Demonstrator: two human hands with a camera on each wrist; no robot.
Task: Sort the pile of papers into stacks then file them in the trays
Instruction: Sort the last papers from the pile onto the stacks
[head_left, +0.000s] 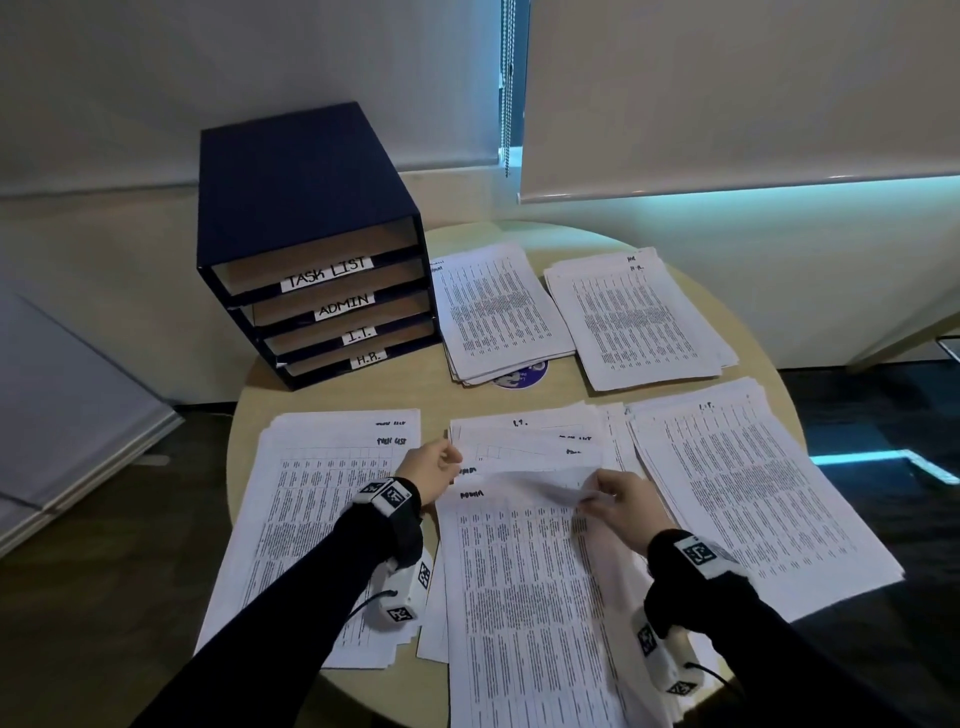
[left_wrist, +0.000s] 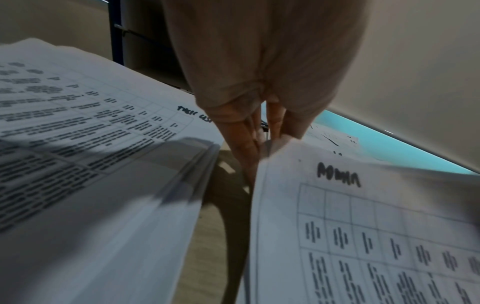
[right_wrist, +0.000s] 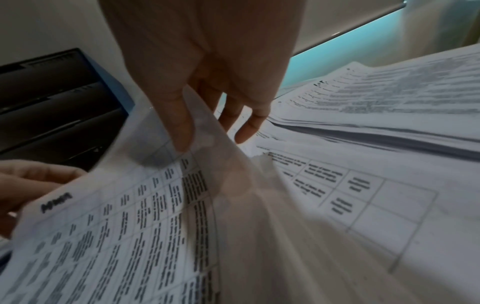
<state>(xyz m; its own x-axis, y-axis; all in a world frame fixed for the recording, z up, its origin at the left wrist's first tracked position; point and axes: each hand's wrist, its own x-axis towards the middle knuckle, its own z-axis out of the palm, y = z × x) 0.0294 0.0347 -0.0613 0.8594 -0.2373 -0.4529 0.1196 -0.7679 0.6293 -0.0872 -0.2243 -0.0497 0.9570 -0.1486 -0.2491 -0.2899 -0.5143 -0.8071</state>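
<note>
A sheet marked ADMIN (head_left: 519, 582) is lifted over the unsorted pile (head_left: 530, 441) in the middle of the table. My left hand (head_left: 448, 463) pinches its top left corner (left_wrist: 279, 145). My right hand (head_left: 597, 494) pinches the curled top right corner, thumb on top (right_wrist: 183, 131). The sorted stacks lie around: task list (head_left: 322, 519) at the left, I.T. (head_left: 753, 493) at the right, admin (head_left: 493, 312) and H.R. (head_left: 639, 317) at the back. The blue tray unit (head_left: 311, 218) stands at the back left, with shelves labelled TASK LIST, ADMIN, I.T. and H.R.
The round wooden table (head_left: 405, 384) has its rim close beyond the stacks on every side. A purple round sticker (head_left: 522, 375) peeks from under the admin stack. Window blinds (head_left: 727, 93) hang behind. A flat board (head_left: 62, 405) leans on the floor at left.
</note>
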